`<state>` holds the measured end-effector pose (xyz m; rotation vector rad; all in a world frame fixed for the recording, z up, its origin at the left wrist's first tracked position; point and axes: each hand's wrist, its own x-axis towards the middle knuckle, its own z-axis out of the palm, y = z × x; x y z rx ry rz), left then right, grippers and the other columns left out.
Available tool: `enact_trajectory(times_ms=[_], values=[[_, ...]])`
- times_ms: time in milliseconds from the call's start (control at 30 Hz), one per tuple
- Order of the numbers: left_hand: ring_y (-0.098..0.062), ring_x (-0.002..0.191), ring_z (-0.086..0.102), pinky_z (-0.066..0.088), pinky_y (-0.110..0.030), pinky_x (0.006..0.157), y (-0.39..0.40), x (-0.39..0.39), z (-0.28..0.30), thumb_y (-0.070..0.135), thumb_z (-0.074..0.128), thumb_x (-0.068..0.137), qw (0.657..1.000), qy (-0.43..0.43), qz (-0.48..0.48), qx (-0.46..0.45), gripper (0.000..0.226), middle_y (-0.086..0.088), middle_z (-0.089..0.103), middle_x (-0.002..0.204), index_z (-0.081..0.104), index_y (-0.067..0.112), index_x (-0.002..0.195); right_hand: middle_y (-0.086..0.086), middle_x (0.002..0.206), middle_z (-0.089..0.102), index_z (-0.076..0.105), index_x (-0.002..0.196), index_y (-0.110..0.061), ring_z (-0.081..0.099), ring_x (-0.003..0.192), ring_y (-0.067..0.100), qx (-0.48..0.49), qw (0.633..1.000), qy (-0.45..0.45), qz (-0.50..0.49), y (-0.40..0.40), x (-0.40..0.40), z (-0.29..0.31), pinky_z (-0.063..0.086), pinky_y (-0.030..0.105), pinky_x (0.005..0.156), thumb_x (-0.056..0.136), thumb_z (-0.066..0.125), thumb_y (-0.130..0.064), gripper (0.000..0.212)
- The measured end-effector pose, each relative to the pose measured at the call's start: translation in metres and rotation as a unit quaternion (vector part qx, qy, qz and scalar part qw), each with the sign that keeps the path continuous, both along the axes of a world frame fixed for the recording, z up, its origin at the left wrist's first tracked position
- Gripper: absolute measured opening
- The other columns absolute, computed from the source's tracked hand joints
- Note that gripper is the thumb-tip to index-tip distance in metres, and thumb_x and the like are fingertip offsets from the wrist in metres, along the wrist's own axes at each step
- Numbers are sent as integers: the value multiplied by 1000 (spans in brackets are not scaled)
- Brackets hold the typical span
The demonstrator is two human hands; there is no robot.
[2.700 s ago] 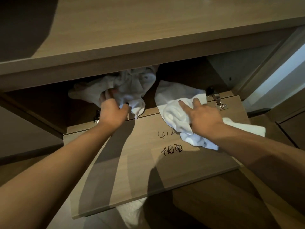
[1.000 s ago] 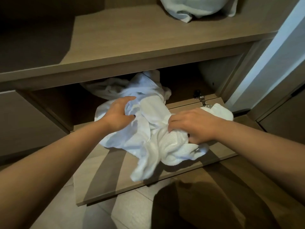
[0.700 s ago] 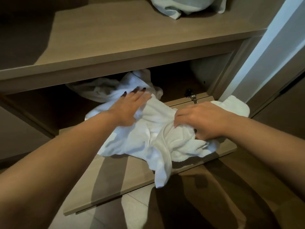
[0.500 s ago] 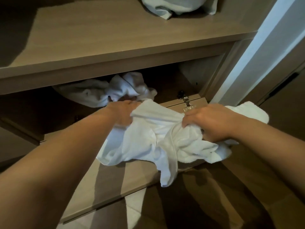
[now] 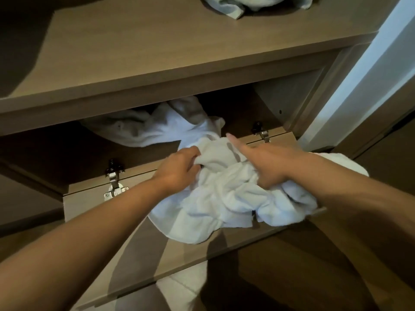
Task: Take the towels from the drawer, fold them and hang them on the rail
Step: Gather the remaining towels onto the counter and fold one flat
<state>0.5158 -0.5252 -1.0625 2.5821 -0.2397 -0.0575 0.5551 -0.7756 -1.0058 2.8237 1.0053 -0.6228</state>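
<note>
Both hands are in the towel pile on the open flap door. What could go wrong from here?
The bundle of towels overhangs the flap door's front edge, so part may slide to the floor. The left hand grips only one fold; the rest could unravel. Another towel remains inside and could be dragged out.

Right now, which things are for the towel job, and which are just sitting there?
For the job:
- crumpled white towel bundle on the fold-down wooden door
- left hand, gripping it
- right hand, pinching it, forefinger straight
- rumpled white towel inside the compartment

Just there:
- pale cloth on the wooden shelf
- metal hinges
</note>
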Motion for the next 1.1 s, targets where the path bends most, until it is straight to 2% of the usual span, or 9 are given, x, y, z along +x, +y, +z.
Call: enact_trajectory(times_ms=[100,200,300,400,500,600,733,933,1100], values=[[-5,69,50,36,-23,64,-5,-18,7,12,77,79,988,18,-20,-149,18,7,56,80,64,14,91,3,92,55,-24,147,-45,56,77,24,3,1000,12,17,19,2,-22,41,33,64,73,73,-55,122],[-16,87,54,41,-26,74,-5,-24,9,23,84,69,992,23,-61,-112,44,3,55,100,58,20,104,3,120,60,26,142,-35,60,106,30,1,999,33,16,20,0,-38,49,37,81,76,71,-55,82],[-25,136,29,39,-38,102,-9,-22,1,58,85,55,990,97,-103,23,124,-3,24,149,9,41,151,2,133,57,40,141,-31,58,116,29,59,998,10,-4,4,-10,-39,48,40,92,79,70,-38,69],[-36,146,17,39,-50,108,-24,-20,-13,63,85,52,979,118,-104,128,145,0,-8,161,-27,52,144,-2,144,51,39,147,-31,52,125,25,109,994,-16,4,-9,-21,-33,44,38,95,80,69,-30,73],[-30,123,50,49,-40,93,-29,-3,-18,46,83,65,982,120,-65,134,115,-3,27,151,11,39,154,-2,145,48,30,151,-33,50,126,22,139,990,2,0,-13,-22,-28,44,41,100,81,72,-27,82],[-26,96,69,55,-37,79,-15,21,-4,22,85,63,993,95,43,-53,63,-7,70,109,62,22,122,-4,138,40,16,152,-41,54,114,20,197,977,12,-79,-22,-17,-20,52,39,88,77,76,-27,97],[-16,56,70,55,-32,55,8,32,22,8,83,60,906,138,267,-298,23,-1,73,64,72,11,80,-7,140,31,18,152,-41,54,108,16,224,963,-23,-148,-36,-12,-14,53,35,83,75,81,-33,100],[-25,80,70,57,-33,61,21,5,56,12,84,59,798,157,435,-387,50,-7,70,92,62,11,105,15,123,60,58,133,-10,62,107,32,265,949,-65,-157,-34,-29,19,47,31,92,81,76,-42,63],[-30,89,69,58,-41,80,15,-22,110,11,68,75,610,269,536,-518,38,-10,68,105,61,5,112,4,115,64,60,126,-19,63,101,19,265,921,16,-285,-25,-36,77,52,37,90,84,75,-37,49]])
